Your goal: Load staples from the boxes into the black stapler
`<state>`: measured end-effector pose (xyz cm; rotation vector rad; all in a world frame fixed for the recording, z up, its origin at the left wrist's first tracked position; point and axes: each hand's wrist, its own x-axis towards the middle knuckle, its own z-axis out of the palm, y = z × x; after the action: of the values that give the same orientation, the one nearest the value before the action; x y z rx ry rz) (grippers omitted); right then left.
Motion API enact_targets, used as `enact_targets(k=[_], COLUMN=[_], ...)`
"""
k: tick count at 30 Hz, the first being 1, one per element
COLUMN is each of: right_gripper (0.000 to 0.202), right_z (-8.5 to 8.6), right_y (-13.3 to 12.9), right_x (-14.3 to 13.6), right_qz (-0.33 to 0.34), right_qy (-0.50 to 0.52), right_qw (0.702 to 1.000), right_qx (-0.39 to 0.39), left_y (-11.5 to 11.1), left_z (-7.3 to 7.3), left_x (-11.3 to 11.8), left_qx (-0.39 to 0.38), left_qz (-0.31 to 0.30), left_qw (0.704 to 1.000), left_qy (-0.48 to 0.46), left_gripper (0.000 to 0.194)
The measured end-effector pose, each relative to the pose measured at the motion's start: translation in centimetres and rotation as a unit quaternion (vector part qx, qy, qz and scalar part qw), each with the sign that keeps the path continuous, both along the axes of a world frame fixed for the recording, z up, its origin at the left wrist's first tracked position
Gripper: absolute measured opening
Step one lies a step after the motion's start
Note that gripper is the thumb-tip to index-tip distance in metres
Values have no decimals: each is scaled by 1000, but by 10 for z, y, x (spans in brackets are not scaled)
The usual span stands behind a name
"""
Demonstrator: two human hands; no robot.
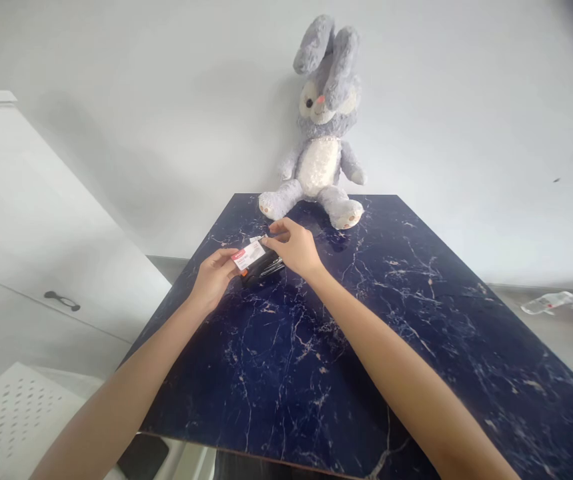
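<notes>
A small package (266, 265) is held between my hands over the table. It has black contents under shiny clear plastic, with a bit of orange at the lower left; what the contents are I cannot make out. Its white label card (249, 256) carries a red patch and fine print too small to read. My left hand (212, 277) grips the card's left edge between thumb and fingers. With thumb and fingertips, my right hand (293, 248) pinches the upper right end of the card and package. Part of the package is hidden behind the right hand.
A grey plush rabbit (319, 163) sits against the wall at the far end of the dark blue marbled table (286, 373). On the left stand a white cabinet (31, 220) and a perforated white chair (11, 413). Clear plastic bottles (559, 302) lie on the floor at right.
</notes>
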<state>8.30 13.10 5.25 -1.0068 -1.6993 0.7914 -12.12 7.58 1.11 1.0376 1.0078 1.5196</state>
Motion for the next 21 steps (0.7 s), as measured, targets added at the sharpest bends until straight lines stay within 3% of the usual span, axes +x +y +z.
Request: enact_targets(k=[4,7,10,17,21], right_gripper=[31,31,31,40,51], right_z=[9,16,20,8,-1], right_y=[5,1,-4,-7,-8], right_x=[14,18,15,1,-4], right_qz=[200,288,278,111,139], right_qy=[39,15,-60,-38,-98], right_qw=[968,946,953,992,980], right_qx=[-144,-150,-107,-48,-101], left_y=[-2,-4,-4,-1,-2], left_z=[3,6,5,0,-1], left_x=[-6,-9,-10,-8,-10], left_qx=[-29,-49,-54,-53,-74], left_qz=[-54,-88,-95,-83,-105], left_qw=[998,995,994,995,992], left_qy=[-9,-5,-3,-5,10], left_gripper=[26,26,25,24,26])
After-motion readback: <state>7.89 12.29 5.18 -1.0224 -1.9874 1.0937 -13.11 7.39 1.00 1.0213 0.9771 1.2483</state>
